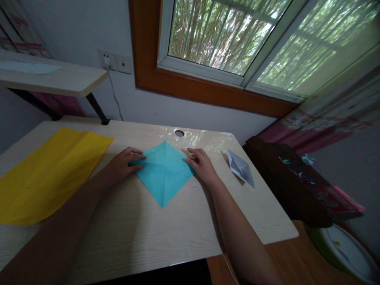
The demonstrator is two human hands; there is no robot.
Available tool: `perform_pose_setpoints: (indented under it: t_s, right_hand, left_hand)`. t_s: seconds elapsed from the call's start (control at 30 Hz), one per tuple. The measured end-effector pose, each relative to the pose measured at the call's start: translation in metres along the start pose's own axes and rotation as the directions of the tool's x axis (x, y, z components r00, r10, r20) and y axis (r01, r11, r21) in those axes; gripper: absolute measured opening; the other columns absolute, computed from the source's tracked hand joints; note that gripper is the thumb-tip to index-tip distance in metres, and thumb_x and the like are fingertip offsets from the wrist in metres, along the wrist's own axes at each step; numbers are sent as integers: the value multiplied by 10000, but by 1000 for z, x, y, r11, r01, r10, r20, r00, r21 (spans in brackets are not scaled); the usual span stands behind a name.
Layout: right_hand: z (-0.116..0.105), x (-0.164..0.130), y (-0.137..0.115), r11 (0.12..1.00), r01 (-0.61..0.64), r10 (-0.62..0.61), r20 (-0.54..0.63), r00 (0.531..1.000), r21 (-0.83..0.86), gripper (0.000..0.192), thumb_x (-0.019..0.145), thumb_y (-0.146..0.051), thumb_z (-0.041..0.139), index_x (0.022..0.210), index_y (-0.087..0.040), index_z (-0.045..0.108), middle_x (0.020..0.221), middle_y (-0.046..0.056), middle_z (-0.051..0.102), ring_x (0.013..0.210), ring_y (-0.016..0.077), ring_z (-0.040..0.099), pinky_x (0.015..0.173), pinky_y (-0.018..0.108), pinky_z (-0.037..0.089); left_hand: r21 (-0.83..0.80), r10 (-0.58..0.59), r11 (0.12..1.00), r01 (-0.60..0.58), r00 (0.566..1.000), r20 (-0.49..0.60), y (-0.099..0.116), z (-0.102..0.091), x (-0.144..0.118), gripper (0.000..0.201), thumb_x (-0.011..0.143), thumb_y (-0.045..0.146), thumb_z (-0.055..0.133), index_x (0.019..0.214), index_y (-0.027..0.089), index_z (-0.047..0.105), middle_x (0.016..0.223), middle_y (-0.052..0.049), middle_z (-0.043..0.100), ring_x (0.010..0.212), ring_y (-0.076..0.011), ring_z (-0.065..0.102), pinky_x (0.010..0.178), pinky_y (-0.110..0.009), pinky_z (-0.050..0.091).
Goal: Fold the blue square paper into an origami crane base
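- Blue paper lies as a diamond between both hands, long axis near–far.
- Left hand fingertips press its left corner, fingers together.
- Right hand pins the right corner likewise; equally near.

A room in a home, set up as a small craft corner. Pale wood-grain desk with a cable hole, pushed against a white wall beneath a wood-framed sliding window looking onto dense green trees. Wall sockets with a plugged-in white cable, a raised side shelf on black legs, pink patterned curtains at right. Sheets of coloured paper, yellow and turquoise, spread on the desktop beside a finished folded paper figure. Dark cluttered cabinet and wooden floor alongside.
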State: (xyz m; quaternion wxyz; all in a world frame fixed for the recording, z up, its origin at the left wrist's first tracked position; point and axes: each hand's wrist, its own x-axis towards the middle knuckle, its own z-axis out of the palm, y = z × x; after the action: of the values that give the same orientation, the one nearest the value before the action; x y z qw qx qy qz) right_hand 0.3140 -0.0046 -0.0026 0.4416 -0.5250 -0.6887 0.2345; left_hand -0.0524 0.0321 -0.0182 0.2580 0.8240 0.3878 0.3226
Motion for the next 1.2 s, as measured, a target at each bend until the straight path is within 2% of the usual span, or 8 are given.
perform_pose_setpoints:
  t_s: [0.07, 0.13, 0.27, 0.33, 0.43, 0.53, 0.8, 1.2]
  right_hand:
    - [1, -2, -7, 980, 176, -166, 111, 980, -92, 426, 855, -376, 757, 1272, -350, 675, 1270, 86, 644, 1209, 280, 578, 1092, 519, 429]
    - [3, -4, -13, 949, 290, -256, 231, 939, -124, 482, 872, -411, 739, 1338, -356, 627, 1385, 89, 599, 1300, 295, 538, 1128, 542, 407]
    - [14, -7, -16, 890, 400, -285, 419, 862, -217, 630, 867, -515, 706, 1417, -244, 566, 1479, 147, 534, 1378, 311, 491, 1167, 531, 390]
    - [19, -8, -14, 874, 416, -269, 464, 844, -251, 659, 878, -530, 681, 1436, -205, 546, 1487, 165, 525, 1397, 310, 477, 1179, 514, 386]
    - [24, -8, -14, 862, 426, -264, 477, 838, -273, 683, 884, -543, 662, 1453, -191, 525, 1497, 169, 516, 1412, 311, 463, 1187, 509, 381]
    - [27, -9, -16, 854, 442, -279, 475, 835, -275, 695, 877, -554, 664, 1456, -197, 523, 1493, 167, 521, 1402, 314, 472, 1180, 518, 387]
    - [29, -8, -21, 848, 452, -303, 449, 841, -276, 711, 877, -556, 668, 1478, -219, 494, 1441, 143, 578, 1303, 296, 550, 1119, 493, 452]
    - [30, -9, -23, 838, 465, -316, 441, 840, -285, 643, 884, -537, 670, 1433, -227, 549, 1388, 127, 627, 1228, 289, 586, 1066, 484, 470]
  left_hand:
    - [35, 26, 999, -27, 999, 19, -1, 1, 0, 341, 849, 435, 691, 1173, 341, 738, 1232, -66, 661, 1113, -290, 631, 1027, -457, 474]
    - [101, 54, 993, -59, 997, 50, -2, 0, 0, 339, 873, 442, 669, 1186, 325, 731, 1217, -68, 677, 1101, -282, 629, 1029, -464, 464]
    - [296, 88, 948, -119, 989, 116, -2, -2, 0, 347, 892, 474, 673, 1186, 299, 729, 1216, -66, 703, 1134, -295, 591, 1082, -542, 379]
    - [344, 113, 928, -144, 988, 109, -2, 0, -1, 367, 897, 508, 662, 1180, 284, 731, 1250, -77, 689, 1192, -306, 563, 1100, -541, 367]
    - [353, 145, 919, -177, 983, 116, 3, 9, -2, 485, 903, 561, 629, 1255, 233, 691, 1423, -124, 582, 1324, -320, 498, 1141, -519, 358]
    - [359, 139, 912, -196, 974, 179, 9, 20, -3, 595, 908, 596, 601, 1366, 217, 607, 1513, -134, 505, 1404, -337, 442, 1196, -570, 274]
    - [364, 114, 912, -190, 969, 220, 13, 28, -1, 609, 927, 600, 570, 1419, 240, 553, 1493, -108, 540, 1394, -307, 478, 1201, -544, 289]
    - [395, 116, 900, -184, 975, 192, 22, 29, 0, 512, 935, 560, 586, 1345, 256, 616, 1426, -87, 608, 1303, -297, 564, 1159, -528, 342]
